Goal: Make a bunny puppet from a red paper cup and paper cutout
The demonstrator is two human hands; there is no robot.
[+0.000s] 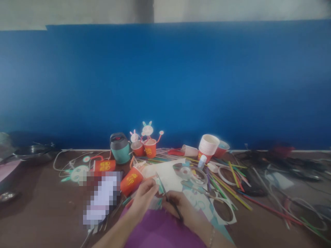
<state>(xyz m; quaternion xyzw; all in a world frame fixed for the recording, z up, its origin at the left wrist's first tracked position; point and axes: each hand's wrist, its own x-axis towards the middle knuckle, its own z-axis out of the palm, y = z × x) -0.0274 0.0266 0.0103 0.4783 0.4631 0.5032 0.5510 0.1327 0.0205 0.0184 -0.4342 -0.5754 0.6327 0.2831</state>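
The left hand [145, 193] holds a paper piece [158, 186], the right hand [182, 206] scissors [167, 197]; stacked cups [208, 144] stand far, right of both.

Dark scissors [165, 194] pointing forward-left; small pale green paper piece [159, 187] beside them.

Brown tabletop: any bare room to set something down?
Brown tabletop: bare between small shiny metal dish and pixelated flat device; also right of white ring-cut paper, below long red stick. Crowded: around left hand, right hand, dark metal scissors, red paper cups.
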